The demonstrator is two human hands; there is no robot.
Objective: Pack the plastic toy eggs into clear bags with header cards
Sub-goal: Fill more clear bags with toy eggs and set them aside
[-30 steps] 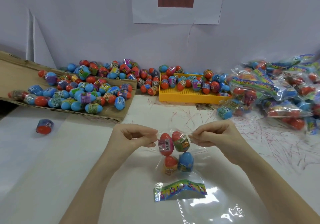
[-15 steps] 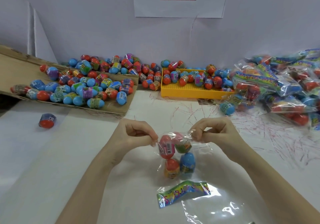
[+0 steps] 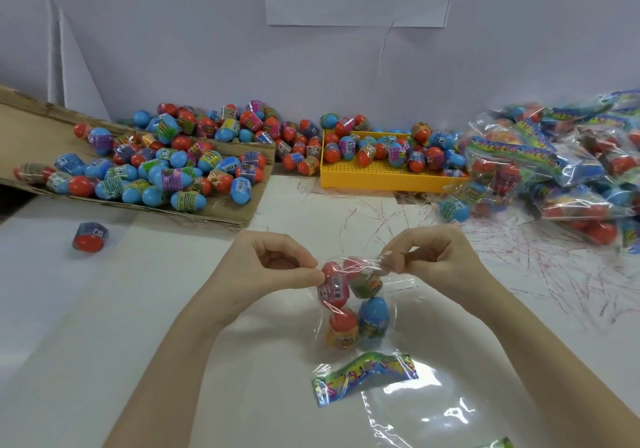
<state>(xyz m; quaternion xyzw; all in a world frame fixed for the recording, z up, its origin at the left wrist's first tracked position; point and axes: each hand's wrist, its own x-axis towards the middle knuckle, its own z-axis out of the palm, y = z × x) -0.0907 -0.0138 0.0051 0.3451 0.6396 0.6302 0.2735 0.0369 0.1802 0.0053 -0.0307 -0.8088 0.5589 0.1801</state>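
Bag (image 3: 391, 312), clear and crinkled, holds four eggs (image 3: 335, 288), red, orange, blue.

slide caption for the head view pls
Both hands, left hand and right hand, pinch the open end of a clear bag holding four toy eggs.

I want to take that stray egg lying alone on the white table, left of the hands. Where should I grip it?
The stray egg lies on its side, red end toward the camera, with bare table around it. Come from above and close the fingers across its wrapped middle band, which looks easier to hold than the rounded ends.
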